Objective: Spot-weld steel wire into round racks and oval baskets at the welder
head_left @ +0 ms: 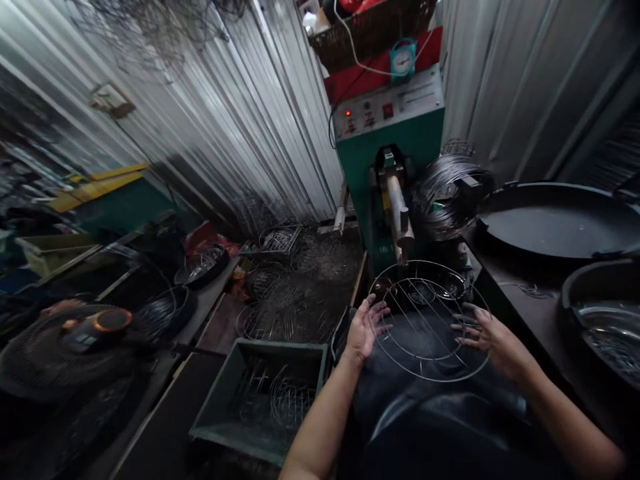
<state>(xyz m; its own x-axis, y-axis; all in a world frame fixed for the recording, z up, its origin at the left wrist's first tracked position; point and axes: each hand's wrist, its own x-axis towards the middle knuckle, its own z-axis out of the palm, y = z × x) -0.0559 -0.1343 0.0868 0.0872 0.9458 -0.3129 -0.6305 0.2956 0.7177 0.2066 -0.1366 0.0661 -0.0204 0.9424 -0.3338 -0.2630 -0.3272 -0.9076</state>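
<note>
A round wire rack [424,323], two rings joined by thin crossbars, is held up over a dark apron on my lap. My left hand [367,328] grips its left rim, fingers reaching in past the outer ring. On the opposite side my right hand [489,338] has hold of the right rim, its fingers also extending inside the ring. Just beyond the rack stands a green welding machine [357,170] with a red light lit, and its pale metal arm [399,210] points toward me.
A green bin [215,407] with wire grids stands left of my lap. Coiled wire [450,193] lies beside the machine. Black pans [550,220] fill the right-hand table. A fan [75,347] is at far left, and loose wire pieces [290,293] cover the bench behind the bin.
</note>
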